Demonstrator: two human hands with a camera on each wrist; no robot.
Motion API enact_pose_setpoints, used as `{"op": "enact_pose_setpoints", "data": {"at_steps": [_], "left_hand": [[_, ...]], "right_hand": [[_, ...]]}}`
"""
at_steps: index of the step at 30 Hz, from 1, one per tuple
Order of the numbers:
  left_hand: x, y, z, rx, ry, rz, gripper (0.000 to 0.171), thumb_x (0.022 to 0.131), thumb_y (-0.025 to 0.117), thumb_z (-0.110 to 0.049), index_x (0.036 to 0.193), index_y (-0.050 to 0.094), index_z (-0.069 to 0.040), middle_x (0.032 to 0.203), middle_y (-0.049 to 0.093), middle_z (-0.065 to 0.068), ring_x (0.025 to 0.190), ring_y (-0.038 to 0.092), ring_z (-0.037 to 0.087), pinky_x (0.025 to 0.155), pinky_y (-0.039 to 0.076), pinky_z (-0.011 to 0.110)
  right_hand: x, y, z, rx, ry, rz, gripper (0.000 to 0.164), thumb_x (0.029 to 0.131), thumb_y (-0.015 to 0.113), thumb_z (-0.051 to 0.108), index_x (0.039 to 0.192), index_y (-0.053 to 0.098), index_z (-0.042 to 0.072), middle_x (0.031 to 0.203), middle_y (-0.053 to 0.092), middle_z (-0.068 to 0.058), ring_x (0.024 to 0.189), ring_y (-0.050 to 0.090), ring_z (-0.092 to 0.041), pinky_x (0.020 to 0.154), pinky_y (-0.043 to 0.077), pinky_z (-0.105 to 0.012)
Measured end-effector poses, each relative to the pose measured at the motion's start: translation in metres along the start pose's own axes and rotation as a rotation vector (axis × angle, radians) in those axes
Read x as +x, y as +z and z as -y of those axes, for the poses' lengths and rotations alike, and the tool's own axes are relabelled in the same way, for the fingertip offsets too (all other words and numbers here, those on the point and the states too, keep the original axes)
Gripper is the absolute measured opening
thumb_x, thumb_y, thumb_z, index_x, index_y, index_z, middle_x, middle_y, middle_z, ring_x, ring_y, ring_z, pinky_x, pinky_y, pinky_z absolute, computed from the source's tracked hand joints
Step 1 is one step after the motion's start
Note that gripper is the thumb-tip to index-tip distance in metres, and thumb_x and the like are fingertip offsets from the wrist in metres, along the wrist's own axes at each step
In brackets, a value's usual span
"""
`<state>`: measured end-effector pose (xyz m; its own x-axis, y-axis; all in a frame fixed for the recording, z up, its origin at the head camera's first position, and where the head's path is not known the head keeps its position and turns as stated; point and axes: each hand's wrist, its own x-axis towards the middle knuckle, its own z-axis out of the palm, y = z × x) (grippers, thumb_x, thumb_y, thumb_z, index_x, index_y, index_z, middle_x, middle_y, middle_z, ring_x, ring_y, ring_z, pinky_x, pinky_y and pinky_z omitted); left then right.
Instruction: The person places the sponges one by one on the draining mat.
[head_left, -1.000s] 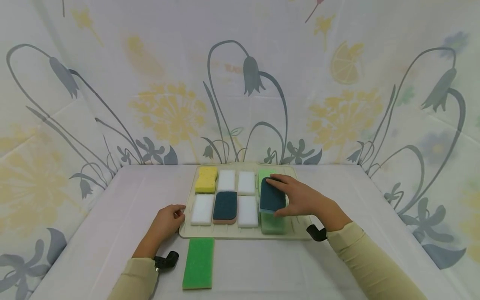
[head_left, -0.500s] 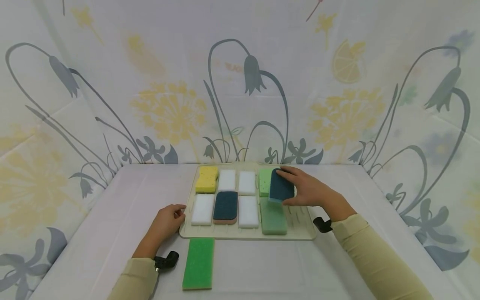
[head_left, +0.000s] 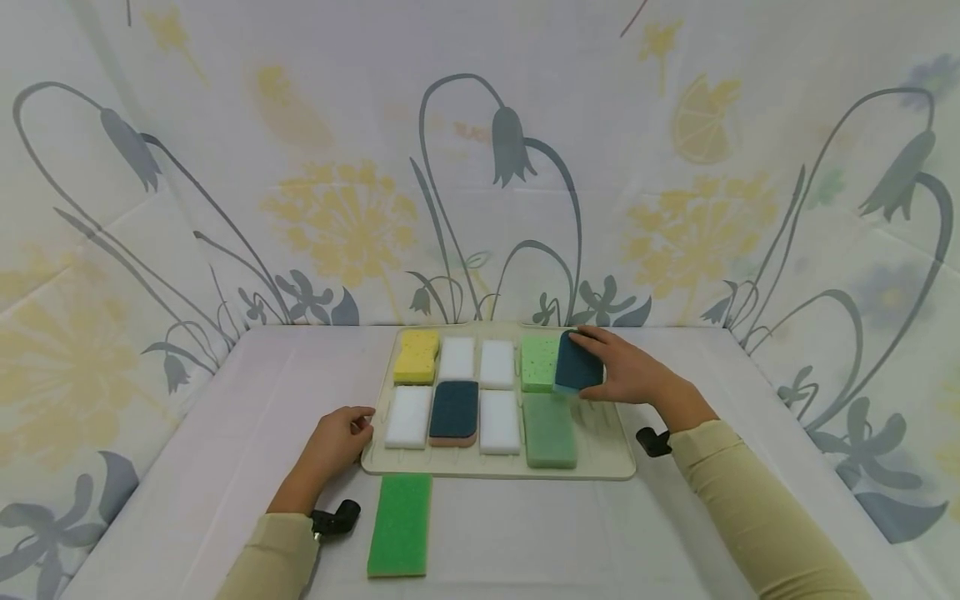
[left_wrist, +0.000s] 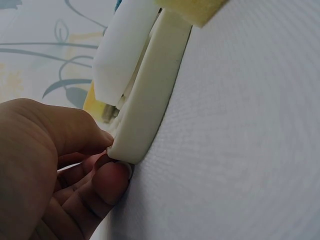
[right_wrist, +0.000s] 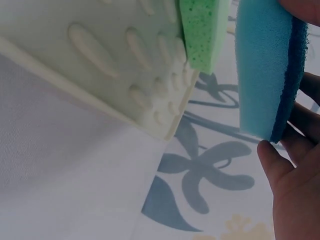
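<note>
My right hand [head_left: 630, 367] grips a blue sponge [head_left: 578, 363] with a dark scouring side by its edges. In the right wrist view this sponge [right_wrist: 265, 65] is held above the cream draining tray [right_wrist: 115, 85], apart from it. A light green sponge [head_left: 538, 364] lies just left of it in the back row, and a duller green sponge [head_left: 551, 431] in front. At the tray's left edge, my left hand [head_left: 341, 442] pinches the rim between thumb and finger; the left wrist view shows the fingertips on the tray corner [left_wrist: 145, 105].
On the tray lie a yellow sponge [head_left: 416, 356], several white sponges [head_left: 408, 417] and a dark-topped sponge [head_left: 453, 412] with a pinkish base. A bright green sponge [head_left: 400, 525] rests on the white cloth in front of the tray. A patterned cloth [head_left: 480, 208] hangs behind.
My right hand has carried the blue sponge rightward and back, from over the two green sponges to the tray's back right. The left hand stays at the tray edge.
</note>
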<state>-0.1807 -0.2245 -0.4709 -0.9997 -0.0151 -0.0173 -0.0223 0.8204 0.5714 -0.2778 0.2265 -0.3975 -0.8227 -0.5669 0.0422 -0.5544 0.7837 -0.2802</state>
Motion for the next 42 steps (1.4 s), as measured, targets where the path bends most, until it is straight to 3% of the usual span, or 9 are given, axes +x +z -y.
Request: {"op": "enact_pose_setpoints", "data": {"at_steps": [9,33,42], "left_hand": [[0.0,-0.001,-0.001,0.001,-0.006,-0.005,0.038,0.09,0.056,-0.012,0.125,0.063,0.002,0.094,0.064,0.008,0.078,0.055,0.016,0.064,0.045,0.028],[0.002,0.001,0.0,-0.01,-0.022,0.002,0.038,0.091,0.056,-0.013,0.125,0.063,0.001,0.096,0.064,0.008,0.08,0.056,0.016,0.065,0.046,0.029],[0.002,0.002,0.002,-0.007,-0.026,0.002,0.037,0.091,0.056,-0.013,0.125,0.063,0.0,0.095,0.064,0.007,0.079,0.056,0.016,0.064,0.046,0.028]], "right_hand": [[0.002,0.003,-0.012,0.008,0.02,0.005,0.092,0.078,0.079,0.033,0.153,0.03,0.01,0.158,0.022,-0.02,0.141,0.028,-0.045,0.105,0.036,-0.06],[0.014,0.023,-0.038,0.052,0.063,0.046,0.085,0.075,0.08,0.027,0.149,0.038,0.017,0.158,0.023,-0.019,0.137,0.033,-0.047,0.101,0.038,-0.061],[0.024,0.027,-0.04,0.052,0.054,0.07,0.081,0.072,0.074,0.017,0.146,0.043,0.014,0.157,0.024,-0.02,0.136,0.035,-0.048,0.099,0.04,-0.06]]}}
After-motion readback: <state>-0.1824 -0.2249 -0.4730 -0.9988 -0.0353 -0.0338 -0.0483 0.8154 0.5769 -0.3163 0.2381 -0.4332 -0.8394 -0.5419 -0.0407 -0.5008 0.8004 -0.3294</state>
